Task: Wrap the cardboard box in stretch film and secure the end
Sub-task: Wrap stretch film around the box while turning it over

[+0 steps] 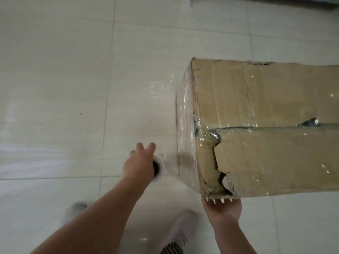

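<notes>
Held in the left hand (139,164) is the roll of stretch film (159,166), with the fingers stretched forward along it and the dark hole of its core turned toward the camera. That arm is reached out long and straight from the bottom left. Nearer in, the right hand (222,210) is turned palm up and pressed flat under the near bottom edge of the cardboard box (266,125); its fingers are spread and nothing is gripped by it. Two feet in light socks (183,230) are seen at the very bottom (one of them is blurred).

A clear sheet of film is pulled tight from the roll to the left end of the box, where many shiny layers are already wound around it. The box is set on the pale tiled floor (73,70), on the right side of the view. Its long side is run from left to right, and its far right part is cut off by the edge of the picture. Torn, crumpled cardboard is seen at the near left corner, and a dark seam is run along the top. Far off, at the top edge, a small white bracket (187,0) is seen.
</notes>
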